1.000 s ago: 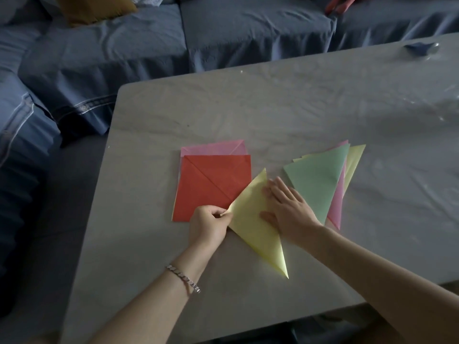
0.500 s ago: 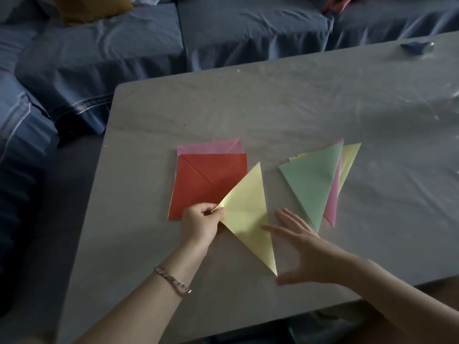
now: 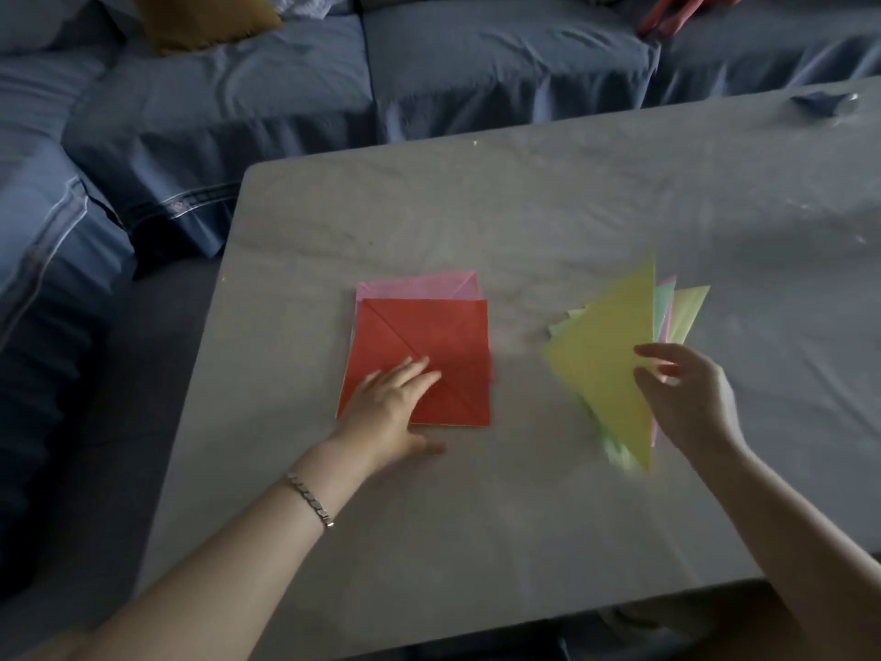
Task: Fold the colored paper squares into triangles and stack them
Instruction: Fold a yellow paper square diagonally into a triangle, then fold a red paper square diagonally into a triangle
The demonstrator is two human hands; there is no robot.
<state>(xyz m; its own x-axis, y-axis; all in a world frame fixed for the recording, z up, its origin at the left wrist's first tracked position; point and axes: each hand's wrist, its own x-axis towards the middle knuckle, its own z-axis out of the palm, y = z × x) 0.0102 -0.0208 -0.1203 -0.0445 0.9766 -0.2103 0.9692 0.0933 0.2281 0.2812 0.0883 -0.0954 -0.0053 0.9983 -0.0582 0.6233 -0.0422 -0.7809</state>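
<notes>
While left grip lies flat on red square, yellow triangle points nearward; right grip prob. loose.

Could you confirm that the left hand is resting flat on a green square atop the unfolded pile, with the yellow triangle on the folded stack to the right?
Not quite: the head view shows the square under the left hand is red, not green. The rest holds: the hand lies flat on it, and the yellow triangle tops the folded stack at right.
</notes>
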